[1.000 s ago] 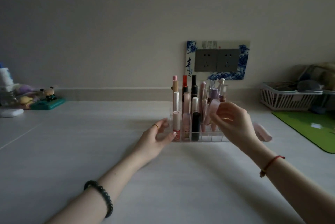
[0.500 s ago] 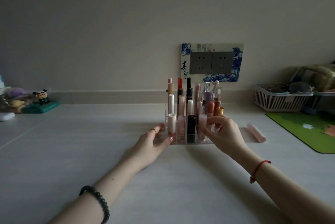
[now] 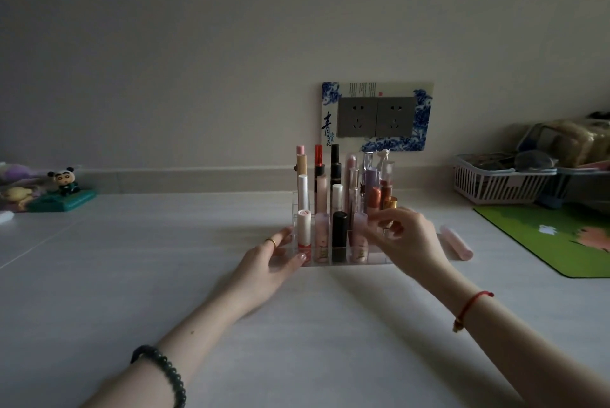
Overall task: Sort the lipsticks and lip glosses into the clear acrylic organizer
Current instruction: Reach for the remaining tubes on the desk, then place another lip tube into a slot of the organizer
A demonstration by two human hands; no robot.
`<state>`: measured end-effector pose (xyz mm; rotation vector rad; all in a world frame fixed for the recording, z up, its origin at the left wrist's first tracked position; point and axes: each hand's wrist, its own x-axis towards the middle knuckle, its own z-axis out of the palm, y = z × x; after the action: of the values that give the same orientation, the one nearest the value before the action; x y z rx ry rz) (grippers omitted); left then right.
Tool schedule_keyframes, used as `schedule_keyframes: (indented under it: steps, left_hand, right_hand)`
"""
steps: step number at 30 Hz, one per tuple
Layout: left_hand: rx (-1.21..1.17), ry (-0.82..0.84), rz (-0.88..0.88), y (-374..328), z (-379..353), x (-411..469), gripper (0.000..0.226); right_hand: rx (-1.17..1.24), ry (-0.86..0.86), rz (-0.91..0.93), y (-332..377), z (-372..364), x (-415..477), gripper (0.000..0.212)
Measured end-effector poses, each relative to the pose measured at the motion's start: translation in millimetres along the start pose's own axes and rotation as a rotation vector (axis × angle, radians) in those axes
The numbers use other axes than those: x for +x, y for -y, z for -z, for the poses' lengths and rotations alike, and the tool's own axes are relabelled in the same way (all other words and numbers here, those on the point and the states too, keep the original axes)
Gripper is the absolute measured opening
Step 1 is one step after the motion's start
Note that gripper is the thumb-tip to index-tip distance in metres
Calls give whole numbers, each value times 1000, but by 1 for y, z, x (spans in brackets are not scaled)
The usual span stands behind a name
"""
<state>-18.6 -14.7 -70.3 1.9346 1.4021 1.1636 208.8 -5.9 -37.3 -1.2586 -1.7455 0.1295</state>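
Dimly lit, the pale wood-grain counter (image 3: 99, 275) runs back to a plain cream wall (image 3: 198, 44), with a low raised ledge along the far edge. On the wall above that edge sits a pair of grey sockets framed by a blue-and-white patterned sticker (image 3: 376, 117).

The clear acrylic organizer (image 3: 376, 259) stands toward the far edge of the counter, just below the sockets. Upright lipsticks and lip glosses (image 3: 336, 196) fill its compartments in stepped rows, taller toward the back: a white tube with a red base, two pale pink tubes and a black tube in front, with red, black, purple and coppery ones behind.

The left hand (image 3: 267, 262) rests at the organizer's near left corner, fingers (image 3: 280, 239) spread loosely against its side wall, a gold ring on one; a dark beaded bracelet circles that wrist. The right hand (image 3: 409, 242) is at the organizer's right front, its fingertips pinched together near the front-row pink tube, though whether they actually hold anything cannot be told. A red cord bracelet is on that wrist.

One pale pink tube (image 3: 457, 242) lies flat on the counter just right of the organizer, apart from it. Farther right lies a green mat (image 3: 528, 236), and behind it a white slatted plastic basket (image 3: 495, 183) at the far right edge. At the far left edge stands a small panda-hooded figurine on a teal base (image 3: 66, 189).
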Motion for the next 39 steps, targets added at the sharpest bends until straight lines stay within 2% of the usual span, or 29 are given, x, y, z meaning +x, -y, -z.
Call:
schedule_keyframes:
  steps: [4, 8, 13, 22, 28, 30, 31, 33, 36, 39]
  left_hand:
    - [-6, -3, 11, 1, 0, 0, 56]
    - [-19, -17, 8, 3, -2, 1, 54]
    - [-22, -27, 4, 4, -3, 3, 54]
    - [81, -50, -15, 2, -6, 12, 63]
    - [99, -44, -20, 5, -4, 11, 63]
    - [95, -29, -14, 6, -4, 11, 63]
    - [92, -26, -10, 6, -3, 11, 63]
    - [86, -25, -10, 6, -3, 11, 63]
    - [75, -18, -12, 4, -3, 11, 63]
    - [46, 2, -4, 2, -2, 10, 63]
  right_hand:
    - [111, -118, -24, -1, 30, 17, 14]
    - [145, -247, -81, -22, 59, 35, 21]
    - [-6, 52, -218, -61, 57, 39, 28]
    - [-279, 188, -306, -74, 17, 39, 40]
    - [-440, 280, -295, -67, 9, 33, 16]
    - [-473, 245, -272, -66, 9, 29, 5]
    - [-459, 219, -267, -66, 9, 27, 8]
    - [-373, 141, -282, -64, 11, 26, 5]
    - [-238, -40, -270, -60, 20, 30, 22]
    - [-56, -192, -226, -52, 34, 32, 14]
